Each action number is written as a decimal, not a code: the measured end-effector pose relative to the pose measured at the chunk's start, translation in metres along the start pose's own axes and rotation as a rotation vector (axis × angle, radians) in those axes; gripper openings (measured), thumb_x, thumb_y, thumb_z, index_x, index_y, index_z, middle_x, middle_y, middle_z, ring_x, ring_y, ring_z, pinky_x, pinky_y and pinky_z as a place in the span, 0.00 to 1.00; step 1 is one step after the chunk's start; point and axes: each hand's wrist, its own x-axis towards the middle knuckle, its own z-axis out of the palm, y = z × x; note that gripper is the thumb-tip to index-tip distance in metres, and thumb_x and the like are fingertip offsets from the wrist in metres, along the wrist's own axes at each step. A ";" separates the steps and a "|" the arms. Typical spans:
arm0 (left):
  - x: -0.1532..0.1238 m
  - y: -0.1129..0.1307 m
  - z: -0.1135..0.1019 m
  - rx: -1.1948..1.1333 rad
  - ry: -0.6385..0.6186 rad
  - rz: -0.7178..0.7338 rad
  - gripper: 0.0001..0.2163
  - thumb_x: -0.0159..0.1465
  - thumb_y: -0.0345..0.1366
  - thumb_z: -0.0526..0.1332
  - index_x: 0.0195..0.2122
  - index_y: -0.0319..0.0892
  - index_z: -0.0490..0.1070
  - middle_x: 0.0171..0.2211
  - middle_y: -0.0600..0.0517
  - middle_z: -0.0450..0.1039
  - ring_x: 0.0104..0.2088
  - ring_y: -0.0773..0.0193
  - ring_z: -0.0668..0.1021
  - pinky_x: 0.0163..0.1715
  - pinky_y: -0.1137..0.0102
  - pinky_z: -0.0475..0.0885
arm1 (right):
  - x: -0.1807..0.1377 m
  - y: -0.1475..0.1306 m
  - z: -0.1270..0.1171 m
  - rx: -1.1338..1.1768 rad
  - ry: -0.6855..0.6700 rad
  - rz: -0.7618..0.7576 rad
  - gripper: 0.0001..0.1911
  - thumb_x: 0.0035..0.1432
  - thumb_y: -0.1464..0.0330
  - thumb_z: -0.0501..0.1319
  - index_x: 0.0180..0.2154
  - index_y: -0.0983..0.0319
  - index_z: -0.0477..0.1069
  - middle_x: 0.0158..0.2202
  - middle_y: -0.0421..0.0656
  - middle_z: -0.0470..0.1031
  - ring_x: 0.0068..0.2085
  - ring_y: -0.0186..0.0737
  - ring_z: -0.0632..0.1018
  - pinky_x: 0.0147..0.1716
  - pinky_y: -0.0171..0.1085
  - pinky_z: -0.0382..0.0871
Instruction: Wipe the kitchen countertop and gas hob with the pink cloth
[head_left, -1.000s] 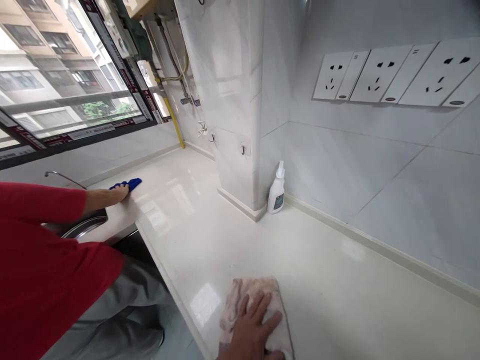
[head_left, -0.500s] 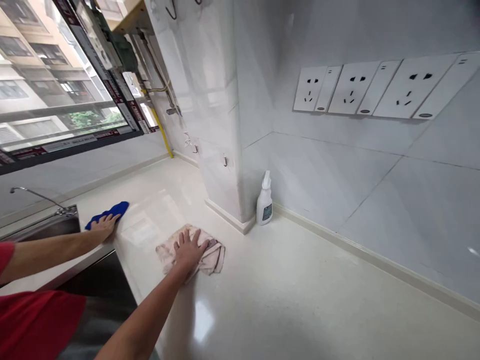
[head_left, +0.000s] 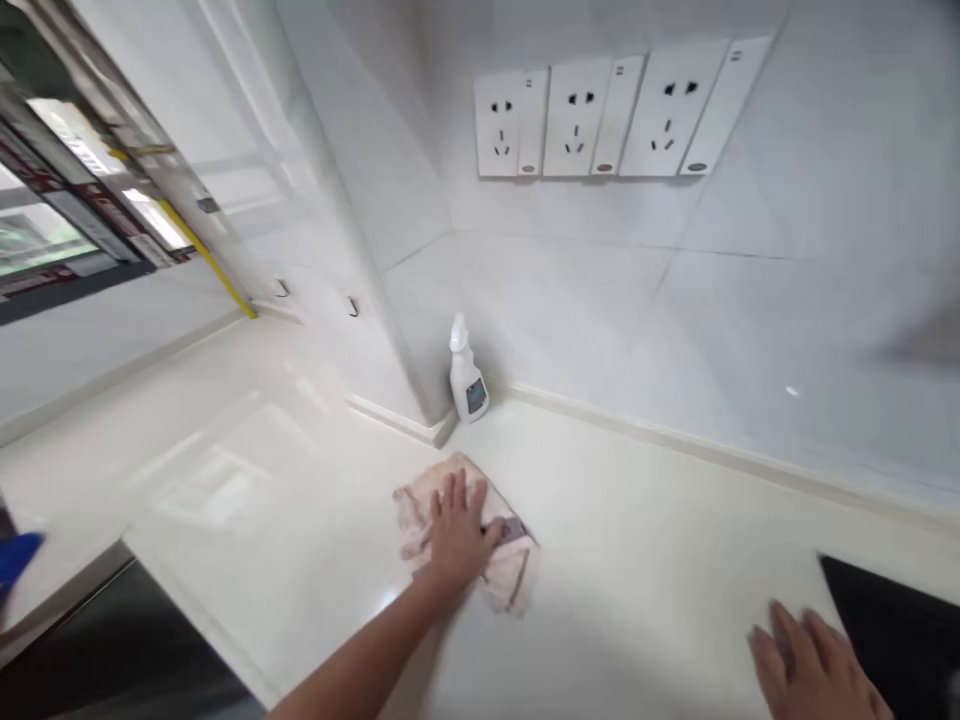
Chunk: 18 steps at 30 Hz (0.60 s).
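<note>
Resting the left hand (head_left: 457,530) palm down on a pink cloth (head_left: 511,577), with fingers extended, slightly spread, and thumb out to the right. Covering the middle of the fabric from above rather than pinching it. Showing the cloth wrinkled on the pale counter (head_left: 615,570), near the foot of the pillar (head_left: 330,240). Keeping the right hand (head_left: 814,665) well apart, at lower right, with fingers a little separated; cannot tell whether touching the counter. Showing beside it a flat black panel (head_left: 900,630), cut off by the picture edge.

Showing beyond the cloth a white spray bottle (head_left: 469,380) with a dark label, standing in the corner between pillar and wall (head_left: 570,310). Showing higher up, on the wall, a row of sockets (head_left: 595,115); on the pillar, two small hooks (head_left: 352,307). Showing farther left a yellow pipe (head_left: 206,255), a window (head_left: 45,235) and, at the edge, part of a blue cloth (head_left: 16,560).
</note>
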 end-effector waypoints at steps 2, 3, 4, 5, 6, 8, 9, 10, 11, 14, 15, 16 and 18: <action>-0.029 0.045 0.017 -0.111 -0.016 0.171 0.33 0.66 0.52 0.62 0.71 0.49 0.64 0.78 0.42 0.47 0.77 0.36 0.49 0.73 0.38 0.42 | -0.003 -0.007 0.000 -0.038 -0.007 0.020 0.40 0.61 0.42 0.47 0.64 0.56 0.70 0.70 0.56 0.65 0.71 0.66 0.63 0.63 0.68 0.64; -0.042 0.068 0.024 -0.169 -0.048 0.260 0.34 0.65 0.54 0.63 0.71 0.49 0.63 0.78 0.41 0.45 0.77 0.35 0.48 0.73 0.36 0.41 | -0.003 -0.010 0.000 -0.053 -0.008 0.017 0.40 0.63 0.42 0.45 0.64 0.57 0.70 0.70 0.56 0.64 0.72 0.65 0.62 0.64 0.67 0.62; -0.054 0.090 0.029 -0.220 -0.096 0.353 0.36 0.65 0.55 0.63 0.72 0.49 0.62 0.78 0.40 0.43 0.77 0.34 0.46 0.72 0.34 0.41 | -0.003 -0.013 -0.001 -0.063 -0.004 0.009 0.40 0.64 0.43 0.43 0.64 0.58 0.70 0.71 0.56 0.64 0.72 0.65 0.61 0.65 0.66 0.61; -0.066 0.112 0.032 -0.262 -0.150 0.448 0.37 0.65 0.57 0.61 0.73 0.49 0.59 0.79 0.40 0.40 0.77 0.33 0.45 0.72 0.33 0.40 | -0.003 -0.014 -0.002 -0.069 0.002 -0.001 0.40 0.65 0.43 0.43 0.64 0.59 0.70 0.71 0.56 0.63 0.72 0.64 0.61 0.65 0.66 0.60; -0.078 0.130 0.034 -0.293 -0.207 0.543 0.38 0.66 0.58 0.60 0.74 0.48 0.57 0.79 0.39 0.37 0.77 0.34 0.43 0.71 0.32 0.40 | -0.003 -0.016 -0.002 -0.073 0.010 -0.010 0.40 0.66 0.44 0.42 0.64 0.60 0.69 0.71 0.56 0.63 0.72 0.63 0.61 0.66 0.65 0.60; -0.100 0.157 0.034 -0.324 -0.310 0.710 0.39 0.68 0.60 0.56 0.76 0.47 0.52 0.79 0.39 0.31 0.77 0.35 0.40 0.71 0.32 0.39 | -0.004 -0.017 -0.004 -0.078 0.033 -0.027 0.39 0.67 0.44 0.42 0.64 0.60 0.70 0.71 0.56 0.62 0.72 0.63 0.61 0.66 0.64 0.59; -0.111 0.164 0.032 -0.328 -0.346 0.774 0.39 0.69 0.61 0.55 0.76 0.47 0.51 0.79 0.40 0.29 0.77 0.36 0.39 0.71 0.32 0.39 | -0.004 -0.017 -0.004 -0.081 0.046 -0.036 0.39 0.67 0.45 0.42 0.64 0.60 0.70 0.71 0.56 0.62 0.72 0.62 0.61 0.66 0.63 0.59; -0.120 0.166 0.031 -0.330 -0.370 0.822 0.39 0.69 0.61 0.54 0.76 0.48 0.50 0.79 0.40 0.28 0.77 0.37 0.39 0.71 0.33 0.39 | -0.005 -0.018 -0.004 -0.085 0.059 -0.043 0.38 0.68 0.45 0.42 0.64 0.60 0.70 0.71 0.56 0.62 0.72 0.61 0.61 0.66 0.62 0.59; -0.129 0.163 0.029 -0.329 -0.380 0.855 0.39 0.69 0.61 0.54 0.76 0.49 0.50 0.79 0.41 0.28 0.78 0.38 0.39 0.72 0.34 0.40 | -0.005 -0.018 -0.004 -0.089 0.069 -0.048 0.38 0.68 0.45 0.42 0.64 0.60 0.69 0.71 0.55 0.62 0.72 0.60 0.61 0.66 0.62 0.59; -0.148 0.131 0.027 -0.306 -0.332 0.870 0.37 0.68 0.62 0.56 0.75 0.56 0.52 0.79 0.45 0.33 0.78 0.41 0.46 0.72 0.37 0.43 | -0.005 -0.016 -0.001 -0.096 0.081 -0.054 0.37 0.69 0.45 0.41 0.64 0.59 0.69 0.71 0.54 0.62 0.72 0.59 0.61 0.66 0.61 0.59; -0.152 0.115 0.027 -0.282 -0.291 0.848 0.37 0.67 0.61 0.59 0.74 0.58 0.53 0.79 0.46 0.36 0.77 0.41 0.49 0.72 0.38 0.45 | -0.005 -0.015 0.000 -0.096 0.080 -0.053 0.37 0.69 0.45 0.41 0.64 0.59 0.69 0.71 0.54 0.62 0.72 0.59 0.60 0.66 0.61 0.59; -0.156 0.096 0.026 -0.250 -0.239 0.812 0.38 0.65 0.60 0.62 0.74 0.59 0.54 0.79 0.47 0.38 0.77 0.40 0.51 0.72 0.38 0.46 | -0.005 -0.014 0.000 -0.097 0.076 -0.052 0.37 0.68 0.45 0.42 0.64 0.59 0.69 0.71 0.54 0.62 0.72 0.59 0.60 0.66 0.61 0.59; -0.162 0.055 0.023 -0.164 -0.114 0.718 0.39 0.63 0.56 0.67 0.73 0.59 0.57 0.78 0.46 0.44 0.75 0.39 0.56 0.71 0.40 0.48 | -0.005 -0.013 0.001 -0.100 0.070 -0.053 0.37 0.68 0.45 0.42 0.64 0.58 0.69 0.71 0.53 0.61 0.72 0.58 0.60 0.66 0.60 0.59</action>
